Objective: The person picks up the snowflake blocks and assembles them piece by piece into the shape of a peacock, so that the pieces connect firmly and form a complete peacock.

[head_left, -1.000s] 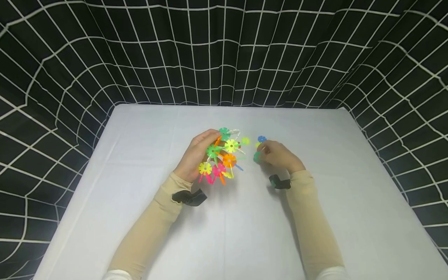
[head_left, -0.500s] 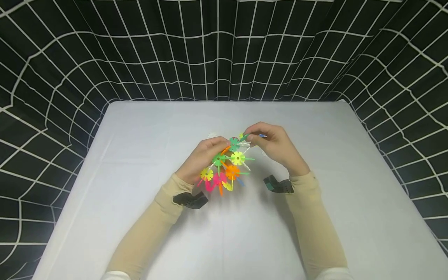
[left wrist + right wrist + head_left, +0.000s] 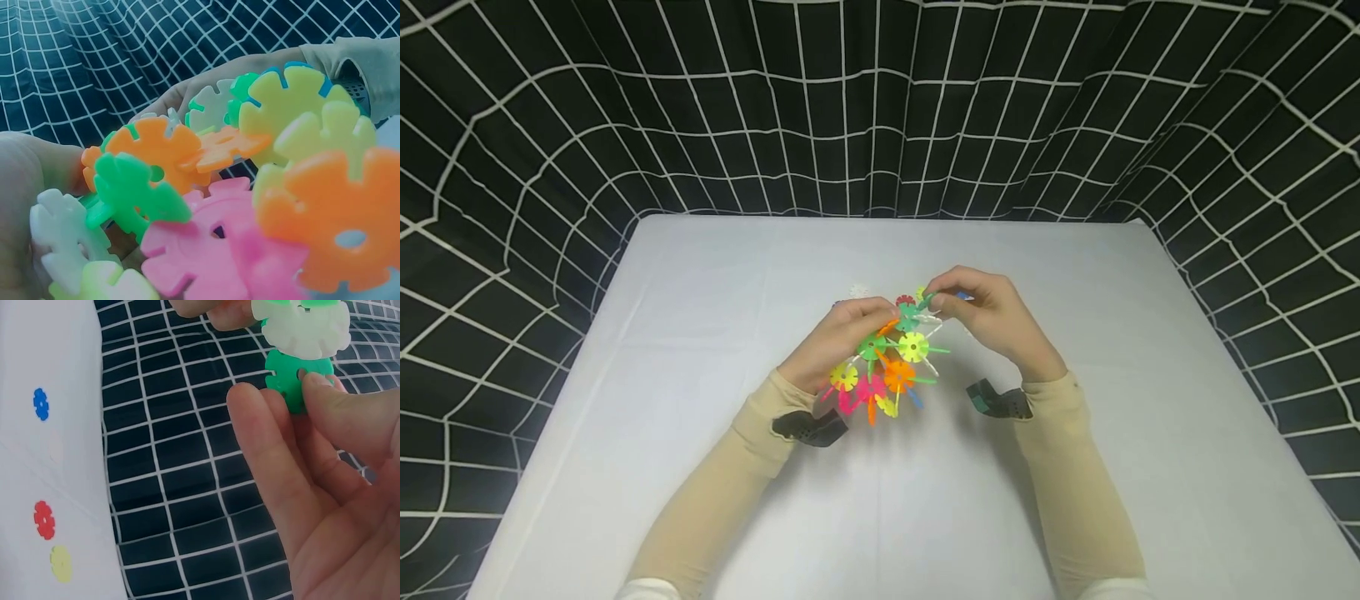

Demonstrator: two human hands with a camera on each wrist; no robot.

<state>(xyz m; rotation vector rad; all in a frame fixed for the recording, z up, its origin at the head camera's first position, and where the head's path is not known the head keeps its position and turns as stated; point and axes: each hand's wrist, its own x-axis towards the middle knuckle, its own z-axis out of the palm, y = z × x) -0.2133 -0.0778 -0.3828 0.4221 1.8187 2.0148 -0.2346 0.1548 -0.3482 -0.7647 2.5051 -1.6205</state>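
Observation:
My left hand (image 3: 844, 337) grips a cluster of interlocked plastic snowflake discs (image 3: 898, 377) over the table, with its thumb near the top. In the left wrist view, orange, green, pink, white and yellow discs stand at many angles; a pink disc (image 3: 206, 250) sits low in the middle. My right hand (image 3: 992, 317) pinches a green snowflake disc (image 3: 284, 378) between thumb and fingers at the cluster's upper right. That disc meets the edge of a whitish disc (image 3: 309, 331) in the right wrist view. Fingers of the left hand show just beside the whitish disc.
Loose discs lie on the white tabletop (image 3: 700, 333) beyond the hands: a blue one (image 3: 41, 404), a red one (image 3: 44, 520), a yellow one (image 3: 61, 564) and a white one (image 3: 859, 291). A black curtain with white grid lines (image 3: 880, 108) surrounds the table's back and sides.
My right hand has come from the loose discs on the right up to the cluster, bringing the green disc. The cluster has shifted slightly right and nearer to me in the left hand.

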